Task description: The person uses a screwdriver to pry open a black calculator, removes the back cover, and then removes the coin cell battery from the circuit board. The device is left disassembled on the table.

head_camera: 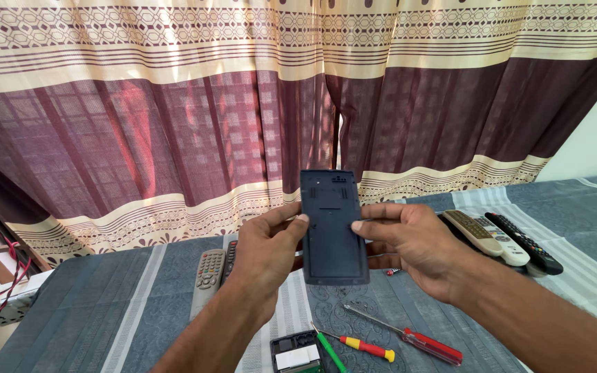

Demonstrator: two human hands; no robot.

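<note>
A dark blue-grey plastic back cover, flat, oblong and round-cornered, is held upright above the table, its long axis running nearly vertical and its moulded inner face, with shallow recesses and small clips, turned toward the camera. It is gripped between both hands at mid-height: the left hand is closed on the left edge, thumb laid across the face, and the right hand is closed on the right edge in the same pinching manner, thumb tip pressed to the face. Neither hand is nearer; the cover is set directly between them, touching both. Below, on a grey-blue woven tablecloth with pale stripes and a paisley pattern, are laid a red-handled screwdriver with a slim steel shaft, a yellow-and-red screwdriver and a green-handled screwdriver, all near one another. An opened dark casing, with a pale part inside, is seen at the lower edge, just beside the green handle. A silver-grey remote with rubber buttons is placed left of the left wrist, a darker one partly hidden beside it. A group of remotes, beige, white and black, is set well apart to the right. A glossy maroon and cream curtain is hung behind. A white power strip with red cable is noted at far left.
</note>
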